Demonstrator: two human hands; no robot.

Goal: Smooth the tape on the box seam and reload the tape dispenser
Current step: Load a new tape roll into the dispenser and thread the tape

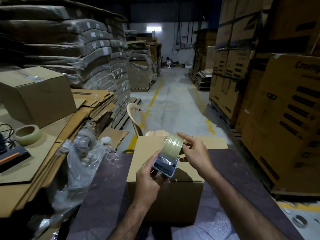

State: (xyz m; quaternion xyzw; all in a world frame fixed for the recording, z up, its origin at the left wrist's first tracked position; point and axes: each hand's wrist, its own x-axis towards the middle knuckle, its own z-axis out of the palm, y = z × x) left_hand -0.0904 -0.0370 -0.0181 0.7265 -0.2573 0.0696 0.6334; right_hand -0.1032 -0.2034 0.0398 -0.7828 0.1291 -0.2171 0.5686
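A dark-bodied tape dispenser (165,164) was held just above the top of a plain brown cardboard box (164,193), gripped from below by the left hand (149,177). A roll of clear packing tape (173,144) was set at its upper end and held by the right hand (195,153), fingers and thumb curled about the rim and the forefinger stretched over it.

It was judged that the roll could be seated askew on its hub and then bind or drop off. It could also be mounted the wrong way round, so the sticky face would meet the guide. A freed end might fold onto itself or cling to the fingers if pulled without tension.

The box stood shut on a dark purplish table (107,187), so nothing of its contents could be seen. A crumpled clear plastic bag (83,163) lay to the left, its contents not to be made out. A second closed carton (38,94) was seen farther left, with a spare pale tape roll (28,134) near it on flattened cardboard.
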